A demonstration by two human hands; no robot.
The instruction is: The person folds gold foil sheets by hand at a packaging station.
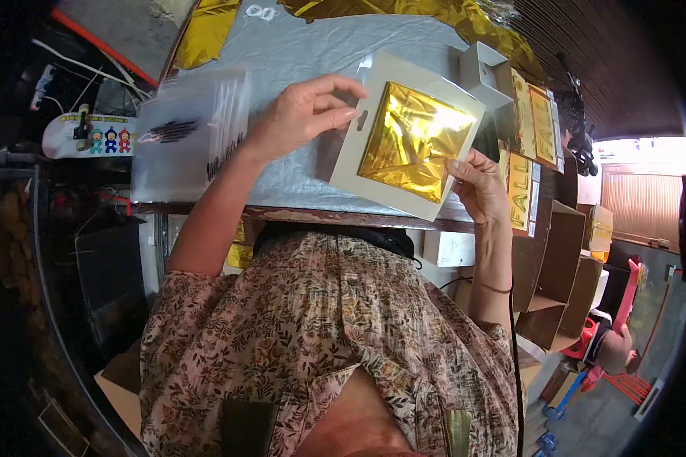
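A pale card (347,164) with a hanging slot at its left edge is tilted above the table, in what looks like a clear sleeve. Folded shiny gold foil (415,141) lies on the card. My right hand (482,186) grips the card's lower right side, thumb on the foil and fingers behind. Beside the slot, my left hand (309,114) has its fingers apart and holds nothing. A stack of clear plastic bags (183,141) with black print lies on the table to the left.
The table (282,183) has a grey cover. Gold foil sheets (206,34) lie along its far side. A white box (484,72) and printed FALL packs (541,126) stand at the right. Cardboard boxes (560,251) are beyond, with another person (613,346) at far right.
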